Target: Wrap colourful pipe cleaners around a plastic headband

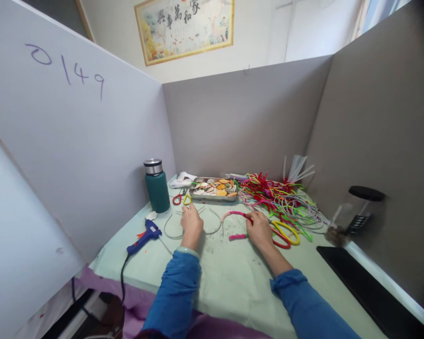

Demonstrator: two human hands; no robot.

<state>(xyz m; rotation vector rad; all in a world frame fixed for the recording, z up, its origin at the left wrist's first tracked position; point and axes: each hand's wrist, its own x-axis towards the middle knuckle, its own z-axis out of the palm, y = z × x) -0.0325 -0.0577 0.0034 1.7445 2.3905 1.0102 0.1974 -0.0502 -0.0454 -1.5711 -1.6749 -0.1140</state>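
Observation:
My left hand [191,225] has its fingers drawn together among thin grey wire hoops [213,231] on the table; what they pinch is too small to make out. A curved band [237,213] wrapped in pink and red fuzzy stem is in my right hand [259,230], its fingers closed around the bend. One pink end [238,237] of it points left, below the other. Just right of that hand lie a red handle loop [281,239] and a yellow handle loop [290,231].
A blue glue gun [144,238] with a black cord lies left, near a green bottle [157,188]. Behind my hands are a metal tray [215,198] of small pieces and a heap of colourful stems [268,193]. A clear jar [353,219] and black slab [367,282] are right.

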